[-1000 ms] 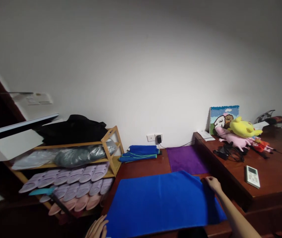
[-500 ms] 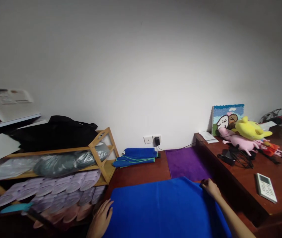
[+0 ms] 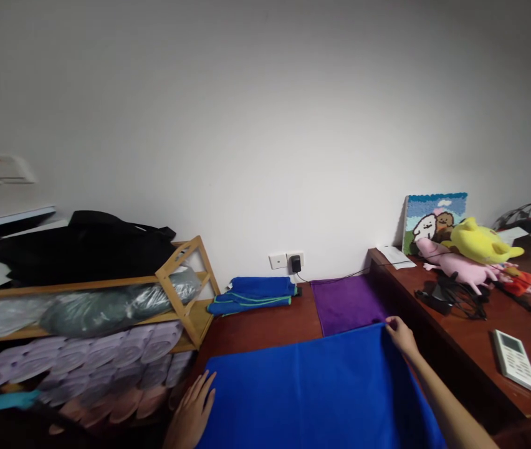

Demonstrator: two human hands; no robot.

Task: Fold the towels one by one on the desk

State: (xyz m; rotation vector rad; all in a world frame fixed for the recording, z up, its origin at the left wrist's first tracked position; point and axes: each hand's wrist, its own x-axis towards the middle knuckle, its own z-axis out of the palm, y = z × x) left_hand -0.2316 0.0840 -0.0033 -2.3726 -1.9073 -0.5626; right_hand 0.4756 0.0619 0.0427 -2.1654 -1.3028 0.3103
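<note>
A large blue cloth (image 3: 312,393) is spread over the reddish-brown surface and runs off the bottom of the view. My right hand (image 3: 401,335) pinches its far right corner, which is raised over the edge of a purple cloth (image 3: 347,304). The cloth hangs in dark folds below that corner. At the left edge, my left hand (image 3: 194,405) lies with its fingers apart, the fingertips touching the cloth's border. Behind, folded blue cloths with green edging (image 3: 256,294) rest against the wall.
A wooden rack (image 3: 186,293) with slippers and a black bag (image 3: 88,249) stands left. On the raised desk (image 3: 471,337) at right lie plush toys (image 3: 462,268), cables, and a white remote (image 3: 515,360). A black plug (image 3: 296,263) sits in the wall socket.
My right hand has moved up slightly with the blue cloth's far right corner, drawing the edge straighter over the purple cloth. My left hand has stayed at the left edge. The view has shifted slightly.
</note>
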